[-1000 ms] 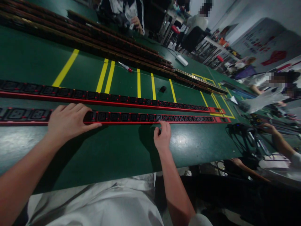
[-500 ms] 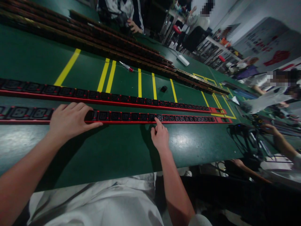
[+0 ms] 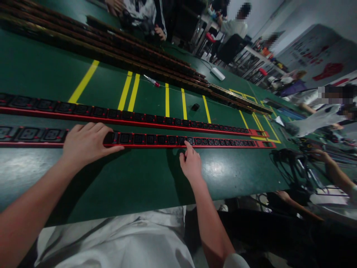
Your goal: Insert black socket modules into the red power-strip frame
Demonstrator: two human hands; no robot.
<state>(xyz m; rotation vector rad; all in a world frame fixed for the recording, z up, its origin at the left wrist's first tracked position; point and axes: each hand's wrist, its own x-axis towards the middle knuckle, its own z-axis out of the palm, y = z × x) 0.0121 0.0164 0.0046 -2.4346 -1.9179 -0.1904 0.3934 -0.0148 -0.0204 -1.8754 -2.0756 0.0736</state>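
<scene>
Two long red strips set with rows of black sockets lie side by side across the green table. My left hand lies flat over the near strip, fingers spread across its sockets, palm down. My right hand rests on the table just in front of the same strip, with one finger stretched out and touching a socket near its middle, the other fingers curled. The far strip lies untouched behind it.
Yellow lines mark the table. A stack of dark strips runs along the far side, with a red pen, a small black part and a white block. Other people sit at the far edge and right; cables hang there.
My right hand went from several fingertips on the strip to one pointing finger and slid slightly left. My left hand stays put. The view shifted a little.
</scene>
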